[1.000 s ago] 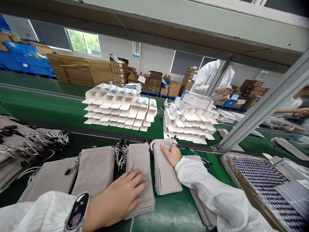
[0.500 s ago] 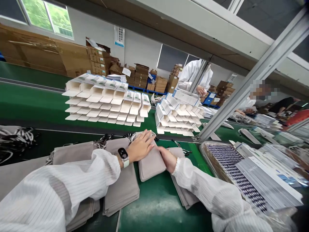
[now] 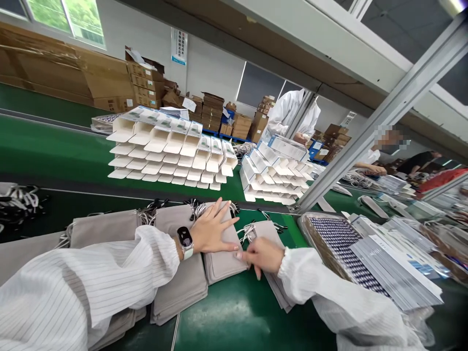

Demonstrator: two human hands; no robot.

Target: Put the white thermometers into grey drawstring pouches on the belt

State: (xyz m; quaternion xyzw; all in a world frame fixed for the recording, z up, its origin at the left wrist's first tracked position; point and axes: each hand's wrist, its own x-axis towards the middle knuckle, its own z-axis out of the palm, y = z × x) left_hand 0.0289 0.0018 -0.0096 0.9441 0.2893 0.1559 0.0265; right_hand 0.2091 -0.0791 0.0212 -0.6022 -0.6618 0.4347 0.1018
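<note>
both hands rest on one stack of grey drawstring pouches (image 3: 223,258) lying on the green table (image 3: 234,317). left hand (image 3: 212,229) lies flat on top of the stack, fingers spread and pointing right, gripping nothing; a smartwatch (image 3: 185,240) sits on its wrist. right hand (image 3: 262,254) is at the stack's right edge, fingers curled, fingertips pinching the edge of the pouches, just beside the left fingertips. the stack sits under the left palm and to the left of the right hand. another pouch stack (image 3: 181,285) lies just to its left, and one more (image 3: 272,234) partly under the right hand. behind them stand white open cartons (image 3: 171,156) in tiers. to the right lies a tray of small dark parts (image 3: 343,243).
</note>
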